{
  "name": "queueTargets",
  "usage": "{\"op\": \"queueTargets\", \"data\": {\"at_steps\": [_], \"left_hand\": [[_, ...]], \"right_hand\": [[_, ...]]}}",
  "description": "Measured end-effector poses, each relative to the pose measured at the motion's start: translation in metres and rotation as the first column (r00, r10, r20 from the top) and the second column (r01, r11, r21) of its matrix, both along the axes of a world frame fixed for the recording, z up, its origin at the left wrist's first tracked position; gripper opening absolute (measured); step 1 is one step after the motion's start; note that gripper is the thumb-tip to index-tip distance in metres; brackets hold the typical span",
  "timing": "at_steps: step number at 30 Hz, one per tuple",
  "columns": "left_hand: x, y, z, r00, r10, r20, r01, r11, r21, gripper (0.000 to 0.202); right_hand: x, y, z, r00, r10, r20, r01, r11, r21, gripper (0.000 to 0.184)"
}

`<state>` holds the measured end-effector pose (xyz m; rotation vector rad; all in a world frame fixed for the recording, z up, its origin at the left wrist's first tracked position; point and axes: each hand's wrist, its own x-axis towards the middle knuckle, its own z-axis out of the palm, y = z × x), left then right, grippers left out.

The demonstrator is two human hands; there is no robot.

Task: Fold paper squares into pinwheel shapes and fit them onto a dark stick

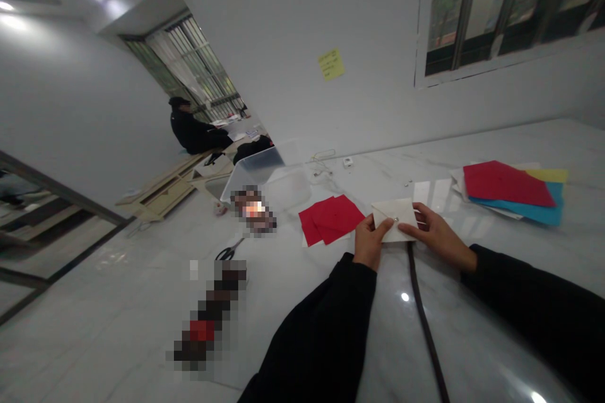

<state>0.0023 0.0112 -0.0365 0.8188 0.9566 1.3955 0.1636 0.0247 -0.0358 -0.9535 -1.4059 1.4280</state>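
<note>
white envelope, centre-right, pinched between left hand and right hand; uneven thumb pressure might crease it.

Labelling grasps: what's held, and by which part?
A white envelope: left hand at its left edge, right hand at its right edge, both thumbs near the central fastener.

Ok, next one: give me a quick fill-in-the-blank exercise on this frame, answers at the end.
1. The envelope held by the left hand and the right hand is coloured ____.
2. The yellow sticky note is stuck to the ____.
3. In the paper pile beyond the right hand, the topmost piece is ____.
4. The scissors lie to the ____ of the nearby red envelopes.

Missing words: white; wall; red; left.
</note>
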Motion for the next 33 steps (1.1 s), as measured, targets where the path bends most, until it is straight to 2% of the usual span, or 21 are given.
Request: {"op": "queueTargets", "data": {"at_steps": [4, 6, 8, 10, 12, 14, 21, 28, 33], "left_hand": [[0.000, 0.000, -0.001, 0.999, 0.002, -0.044, -0.001, 1.000, 0.025, 0.043], [0.000, 0.000, -0.001, 0.998, 0.005, -0.065, -0.004, 1.000, 0.025, 0.043], [0.000, -0.001, -0.001, 0.997, 0.013, -0.082, -0.010, 1.000, 0.028, 0.042], [0.001, -0.002, 0.000, 0.994, 0.014, -0.105, -0.010, 0.999, 0.036, 0.040], [0.002, -0.003, 0.002, 0.992, 0.006, -0.128, 0.001, 0.998, 0.055, 0.039], [0.002, -0.003, 0.003, 0.989, -0.005, -0.150, 0.016, 0.997, 0.072, 0.038], [0.001, -0.002, 0.003, 0.987, -0.024, -0.159, 0.035, 0.997, 0.067, 0.039], [0.002, -0.002, 0.003, 0.978, -0.027, -0.205, 0.048, 0.994, 0.099, 0.038], [0.002, -0.001, 0.001, 0.973, 0.024, -0.231, -0.002, 0.995, 0.098, 0.034]], "right_hand": [[-0.002, -0.004, 0.001, 0.994, -0.092, 0.065, 0.086, 0.992, 0.087, 0.067], [-0.001, -0.007, 0.004, 0.970, -0.194, 0.143, 0.167, 0.968, 0.186, 0.074], [0.002, -0.009, 0.007, 0.907, -0.364, 0.212, 0.264, 0.884, 0.386, 0.075], [0.004, -0.011, 0.009, 0.842, -0.488, 0.231, 0.273, 0.754, 0.597, 0.063], [0.004, -0.013, 0.010, 0.818, -0.517, 0.250, 0.198, 0.662, 0.723, 0.043], [0.004, -0.014, 0.009, 0.814, -0.506, 0.284, 0.120, 0.625, 0.771, 0.028], [0.005, -0.009, 0.005, 0.799, -0.480, 0.361, 0.016, 0.619, 0.786, 0.018], [0.006, -0.008, 0.004, 0.809, -0.471, 0.353, 0.001, 0.601, 0.799, 0.015], [0.008, -0.004, 0.004, 0.796, -0.485, 0.361, -0.039, 0.555, 0.831, 0.017]]}}
